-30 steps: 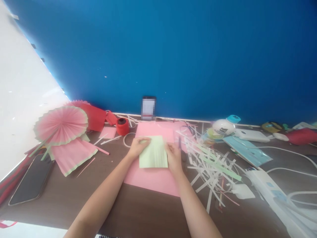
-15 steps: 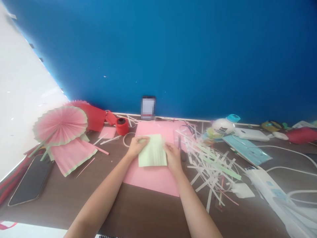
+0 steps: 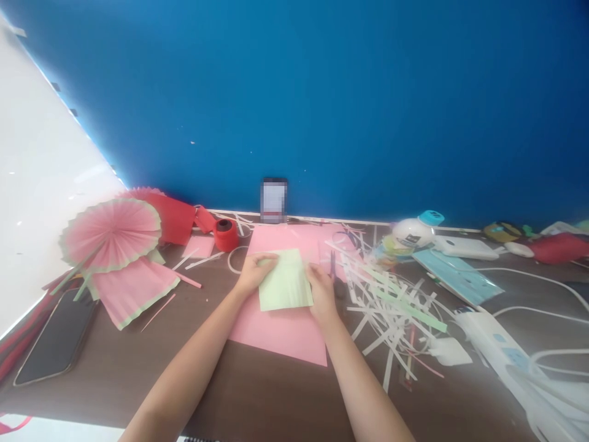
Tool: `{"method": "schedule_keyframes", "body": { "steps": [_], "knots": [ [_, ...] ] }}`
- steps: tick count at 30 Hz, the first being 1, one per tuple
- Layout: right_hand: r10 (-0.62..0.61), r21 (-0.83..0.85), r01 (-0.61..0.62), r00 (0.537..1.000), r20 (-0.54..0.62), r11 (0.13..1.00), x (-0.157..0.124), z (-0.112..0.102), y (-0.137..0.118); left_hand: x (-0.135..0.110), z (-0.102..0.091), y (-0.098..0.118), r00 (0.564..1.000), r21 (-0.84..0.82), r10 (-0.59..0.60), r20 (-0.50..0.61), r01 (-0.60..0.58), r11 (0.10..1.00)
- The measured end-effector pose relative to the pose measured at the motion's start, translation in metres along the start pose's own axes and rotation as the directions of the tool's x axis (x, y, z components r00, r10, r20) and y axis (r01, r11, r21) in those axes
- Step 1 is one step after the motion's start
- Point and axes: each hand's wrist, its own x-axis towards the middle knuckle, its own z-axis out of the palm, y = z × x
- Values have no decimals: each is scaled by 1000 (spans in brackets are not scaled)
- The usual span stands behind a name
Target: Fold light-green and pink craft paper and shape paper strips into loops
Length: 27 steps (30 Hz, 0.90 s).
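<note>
Between my two hands is a pale green sheet of paper (image 3: 285, 281), with faint crease lines running down it. My left hand (image 3: 254, 272) grips its upper left edge, thumb on top. On the opposite side, my right hand (image 3: 322, 286) has its fingers closed at the right edge. Beneath lies a larger pink sheet of paper (image 3: 280, 337), partly covered by the green one and by my hands. Scissors (image 3: 333, 265) lie just beyond my right hand.
Left are a pleated pink-and-green paper fan (image 3: 113, 236), a phone (image 3: 57, 334) and a red roll (image 3: 225, 235). Right are a heap of paper strips (image 3: 396, 307), a glue bottle (image 3: 414, 233), a blue packet (image 3: 460, 276) and a power strip (image 3: 501, 356). A blurred-out device (image 3: 273, 201) stands against the blue wall.
The green paper has turned slightly and its lower right corner has shifted a little right. Both hands keep their hold on it. The pink sheet beneath has moved slightly left.
</note>
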Motion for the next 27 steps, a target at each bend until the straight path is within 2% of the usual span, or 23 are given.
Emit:
{"method": "schedule_keyframes", "body": {
  "steps": [5, 8, 16, 22, 27],
  "knots": [
    [-1, -3, 1, 1000, -29, 1000, 0, 0, -1, -1, -1, 2, 998, 56, 64, -16, -63, 996],
    [-6, -5, 6, 1000, 4, 1000, 1, 0, -2, -1, -2, 4, 995, 85, 95, -33, -91, 992],
    [-59, -38, 58, 998, -7, 998, 3, -1, 3, 0, -3, 3, 995, 74, 89, -37, -86, 994],
    [-21, 97, 21, 1000, -5, 995, 4, 1, 2, 2, -3, -1, 996, 51, 65, -64, -61, 997],
    [-53, -11, 53, 998, 15, 999, 1, 0, -3, 1, -4, 2, 994, 68, 78, -81, -72, 995]
  ]
}}
